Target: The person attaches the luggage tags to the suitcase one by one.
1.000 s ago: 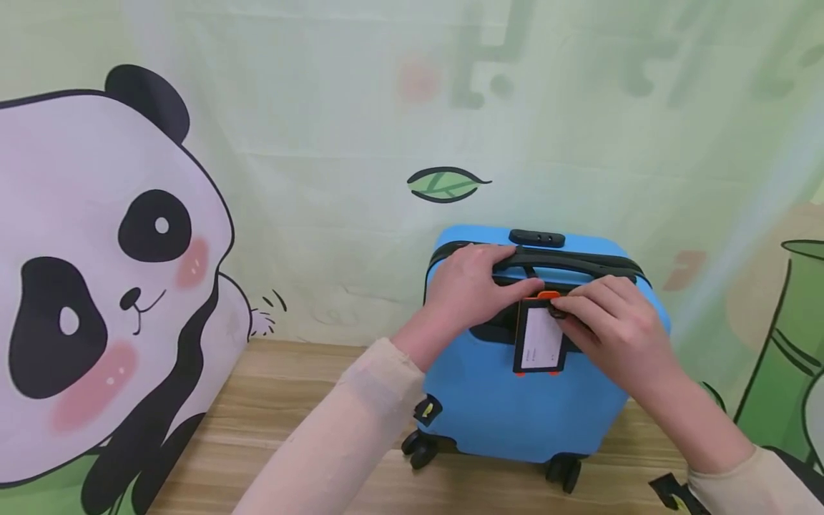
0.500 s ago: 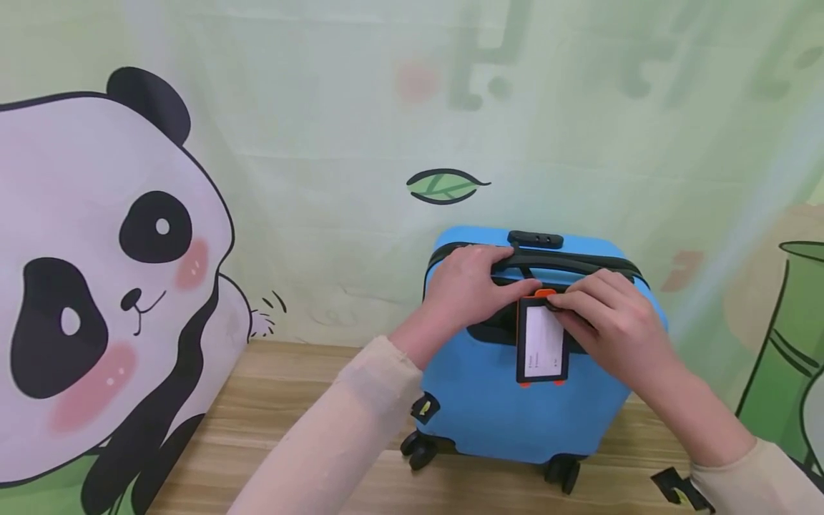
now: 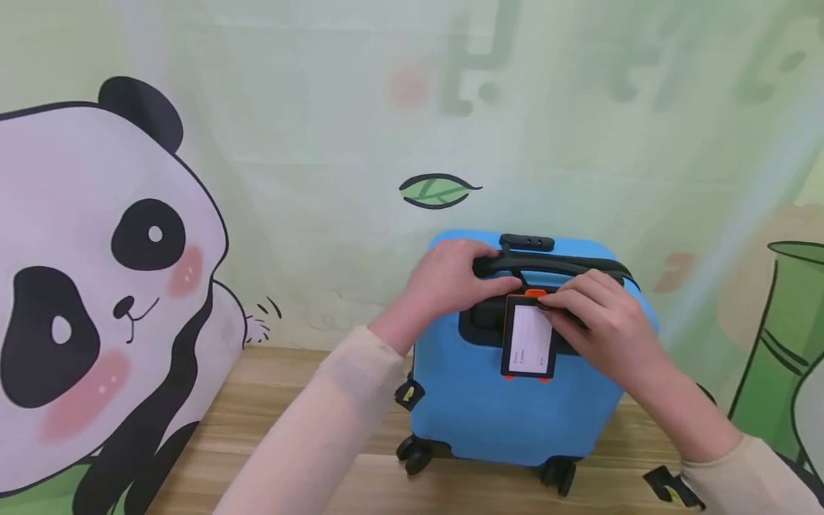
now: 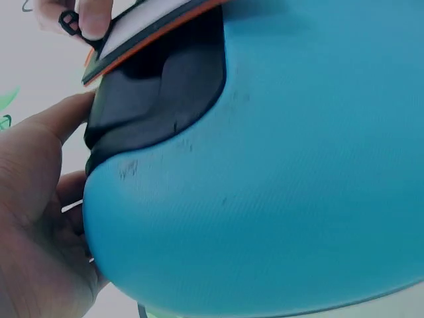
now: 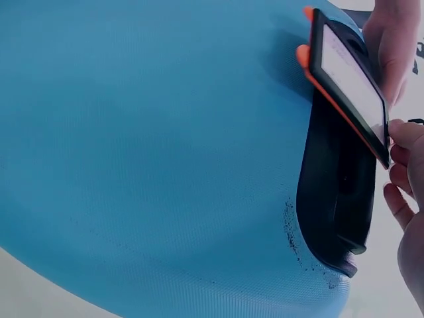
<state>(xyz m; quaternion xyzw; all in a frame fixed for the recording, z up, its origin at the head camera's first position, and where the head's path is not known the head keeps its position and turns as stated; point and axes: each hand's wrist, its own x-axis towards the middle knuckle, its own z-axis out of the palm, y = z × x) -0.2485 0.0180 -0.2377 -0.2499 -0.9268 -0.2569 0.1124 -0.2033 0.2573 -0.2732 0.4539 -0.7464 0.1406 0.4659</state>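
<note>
A blue suitcase point(image 3: 496, 415) stands upright with its black top handle point(image 3: 566, 266) toward the backdrop. From a black strap at the handle hangs a luggage tag point(image 3: 529, 342), a white card in a black frame with orange edges. My right hand point(image 3: 608, 325) pinches the tag's upper right corner between thumb and fingertips; a small black loop point(image 4: 68, 22) sticks out from those fingers in the left wrist view. My left hand point(image 3: 444, 279) rests over the case's upper left edge, index fingertip at the handle's end and thumb stretched toward the strap. Its other fingers lie along the edge, partly hidden.
The suitcase's black wheels point(image 3: 415, 455) stand on a wood-grain surface point(image 3: 309, 400). Close behind is a pale green backdrop point(image 3: 309, 107) with a printed panda point(image 3: 58, 172) on the left. A black combination lock point(image 3: 528, 242) sits on the case top.
The tag swings down a little, then slightly to the left, with the right hand keeping its pinch. The left hand stays at the handle. The whole head view shifts slightly.
</note>
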